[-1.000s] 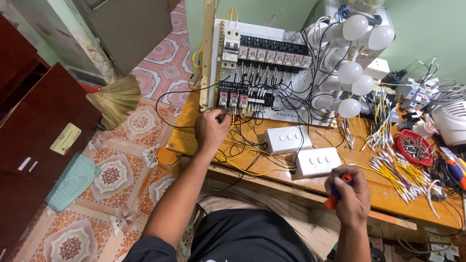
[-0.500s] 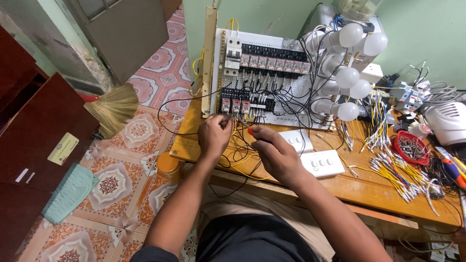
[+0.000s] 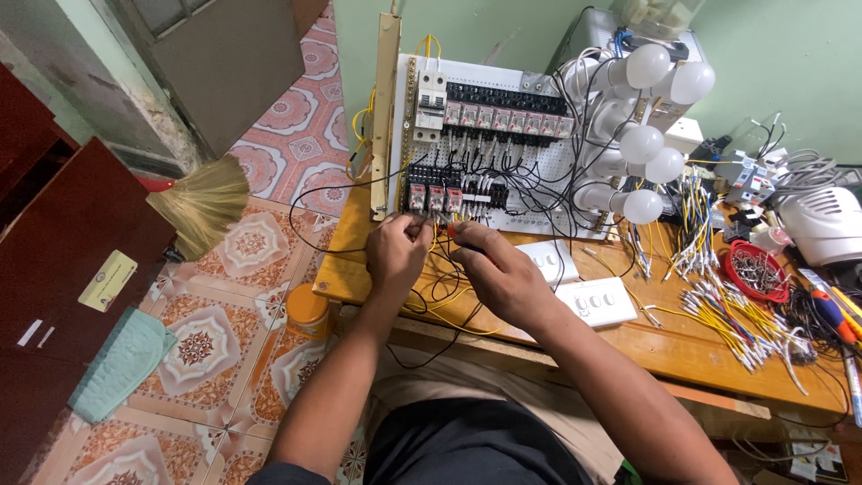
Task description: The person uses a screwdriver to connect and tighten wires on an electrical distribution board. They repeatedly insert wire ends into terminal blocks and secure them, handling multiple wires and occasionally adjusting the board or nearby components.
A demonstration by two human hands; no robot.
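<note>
The right hand had left the worktop's edge, joining the left hand below the white perforated wiring panel; both pinched yellow wires, the right gripping an orange-handled screwdriver.

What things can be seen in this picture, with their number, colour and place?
white perforated wiring panel: one, carries relays and black wires, upright at table back
white round light bulbs: about six, right of panel
white flat switch plates: two, on table before panel
wooden work table: one, orange-brown, centre right
bundle of short yellow and white wires: many, table right
red round dish of small metal parts: one, far right
straw broom: one, tan, floor left
orange lidded jar: one, floor by table corner
teal cloth: one, floor left
left hand: at wires below panel
right hand: holds orange-handled tool at panel
</note>
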